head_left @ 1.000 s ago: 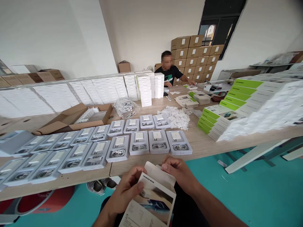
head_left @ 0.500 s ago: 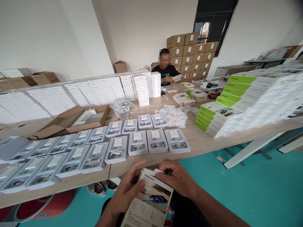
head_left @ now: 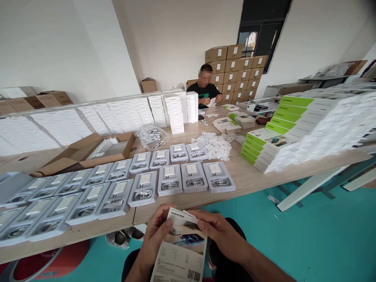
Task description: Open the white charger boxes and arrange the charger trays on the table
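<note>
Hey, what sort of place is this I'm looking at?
Likely a packing workshop: you're holding a printed box, trays of white adapters and cables line the table, and cardboard cartons are stacked by the wall.

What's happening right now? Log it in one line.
left hand: holds printed box | right hand: at its top end | table: trays, chargers, cables

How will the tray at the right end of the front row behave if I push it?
The tray will probably slide rather than tip, being low and lying flat on the table. Tilted, it might spill: the charger and coiled cable sit uncovered in their recesses.
</note>
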